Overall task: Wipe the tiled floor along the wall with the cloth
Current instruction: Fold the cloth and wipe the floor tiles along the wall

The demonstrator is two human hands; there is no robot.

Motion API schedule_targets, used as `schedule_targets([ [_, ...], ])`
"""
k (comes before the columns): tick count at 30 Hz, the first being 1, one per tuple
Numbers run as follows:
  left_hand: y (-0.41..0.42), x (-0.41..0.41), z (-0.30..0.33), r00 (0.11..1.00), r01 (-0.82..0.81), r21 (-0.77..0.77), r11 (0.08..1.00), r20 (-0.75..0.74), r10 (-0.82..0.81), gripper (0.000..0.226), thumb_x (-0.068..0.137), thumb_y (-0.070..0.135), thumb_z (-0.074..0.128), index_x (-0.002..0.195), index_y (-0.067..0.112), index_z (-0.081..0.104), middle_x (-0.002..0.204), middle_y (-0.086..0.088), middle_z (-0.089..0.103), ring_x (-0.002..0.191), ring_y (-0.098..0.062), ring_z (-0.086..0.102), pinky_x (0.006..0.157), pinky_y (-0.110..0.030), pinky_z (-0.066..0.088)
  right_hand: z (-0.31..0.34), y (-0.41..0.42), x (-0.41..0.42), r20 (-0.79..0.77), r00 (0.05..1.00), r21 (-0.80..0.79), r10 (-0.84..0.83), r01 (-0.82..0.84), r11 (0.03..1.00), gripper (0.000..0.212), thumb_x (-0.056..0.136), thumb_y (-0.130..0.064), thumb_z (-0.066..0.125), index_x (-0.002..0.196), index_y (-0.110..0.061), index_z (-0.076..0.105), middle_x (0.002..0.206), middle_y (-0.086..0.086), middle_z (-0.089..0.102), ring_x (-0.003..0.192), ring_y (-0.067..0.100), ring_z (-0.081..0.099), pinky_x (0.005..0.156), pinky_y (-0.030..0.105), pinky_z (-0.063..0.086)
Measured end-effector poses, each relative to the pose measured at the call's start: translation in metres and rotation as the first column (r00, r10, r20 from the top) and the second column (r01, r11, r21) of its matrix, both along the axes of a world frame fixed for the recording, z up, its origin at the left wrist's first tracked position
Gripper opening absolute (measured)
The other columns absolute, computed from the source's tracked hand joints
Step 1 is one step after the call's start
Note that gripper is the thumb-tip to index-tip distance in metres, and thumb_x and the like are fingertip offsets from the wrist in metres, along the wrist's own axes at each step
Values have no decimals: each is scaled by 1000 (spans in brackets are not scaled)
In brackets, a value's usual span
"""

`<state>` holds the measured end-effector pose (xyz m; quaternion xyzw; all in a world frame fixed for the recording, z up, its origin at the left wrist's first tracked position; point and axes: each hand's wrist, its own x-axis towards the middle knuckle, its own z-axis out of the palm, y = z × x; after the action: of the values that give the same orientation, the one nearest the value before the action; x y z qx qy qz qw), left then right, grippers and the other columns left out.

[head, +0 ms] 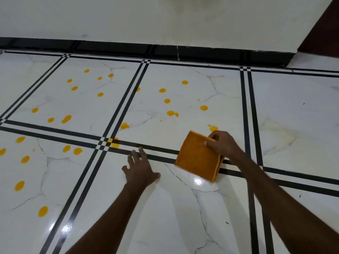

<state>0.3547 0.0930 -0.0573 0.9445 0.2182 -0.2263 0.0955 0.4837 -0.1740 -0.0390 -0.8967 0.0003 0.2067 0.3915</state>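
Head view: I see my right hand (222, 143) pinching the folded orange cloth (199, 156) by its far upper corner, so the cloth hangs tilted with its lower edge at or just above the floor (293, 110), across a black tile line. My left hand (140, 168) is spread flat on the floor beside it, fingers straight, holding nothing. Yellow spots (170, 113) lie scattered over the tiles between me and the wall (128, 19), the nearest one just beyond my right hand.

My worry is the grip: a corner pinch gives no pressure, so I judge the cloth would drag and smear the spots into streaks rather than lift them. The folds could also fall open mid-stroke. The cloth is nearly the colour of the spots, so picked-up residue would be hard to see and could be spread back. My left palm bears on glossy tile; if the floor gets wet it might slip.
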Motion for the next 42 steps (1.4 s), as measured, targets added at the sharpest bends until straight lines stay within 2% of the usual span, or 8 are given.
schedule_targets([
  [11,-14,23,-11,988,125,15,992,93,-126,100,90,51,62,159,11,1,166,-19,1,153,-37,2,117,-57,23,27,6,39,419,907,-131,52,4,991,7,91,-18,67,97,-15,68,78,-2,64,76,22,65,69,26,52],
  [14,-8,21,-17,973,218,29,976,78,-219,97,92,52,59,159,12,2,166,-17,-1,154,-34,-3,119,-54,20,-16,22,43,370,909,-375,190,-40,926,40,99,-41,50,118,-10,67,116,14,69,111,33,62,90,40,46],
  [19,14,17,-24,954,297,25,955,37,-298,105,88,61,59,160,15,-2,167,-15,-7,154,-32,-6,120,-52,18,-85,5,41,205,914,-622,350,-155,768,84,93,-67,2,165,-24,3,171,18,4,158,39,4,127,58,5],
  [23,34,2,-27,950,313,13,950,-21,-312,115,82,66,64,160,19,-7,166,-12,-14,154,-32,-8,121,-52,15,-96,27,-26,319,929,-616,187,53,786,77,99,-61,14,164,-20,15,168,22,17,154,46,17,124,63,12],
  [29,47,-6,-29,935,353,-8,936,38,-352,118,79,72,63,159,26,-10,166,-7,-17,154,-28,-11,122,-49,13,-101,86,-4,342,699,-600,628,-352,718,74,95,-63,26,161,-30,27,168,16,25,154,42,24,122,66,11],
  [33,55,-8,-36,926,375,-6,927,57,-374,124,73,78,63,159,30,-12,166,-4,-19,154,-25,-12,122,-48,10,-101,31,52,266,937,-604,227,-22,797,87,89,-69,9,163,-26,19,170,17,15,155,45,16,121,67,4],
  [36,57,-11,-37,935,345,-14,938,91,-343,126,69,80,64,159,31,-11,167,-3,-17,154,-23,-12,122,-48,8,-97,36,-1,368,921,-566,130,111,817,81,95,-65,19,163,-22,19,169,21,17,153,48,17,121,70,10],
  [42,71,-31,-27,984,92,56,994,150,-99,138,62,88,60,159,19,-10,167,-12,-11,155,-27,-9,123,-50,6,-109,141,-13,394,673,-586,626,-342,735,75,95,-66,30,159,-29,34,165,16,31,151,44,27,119,68,20],
])
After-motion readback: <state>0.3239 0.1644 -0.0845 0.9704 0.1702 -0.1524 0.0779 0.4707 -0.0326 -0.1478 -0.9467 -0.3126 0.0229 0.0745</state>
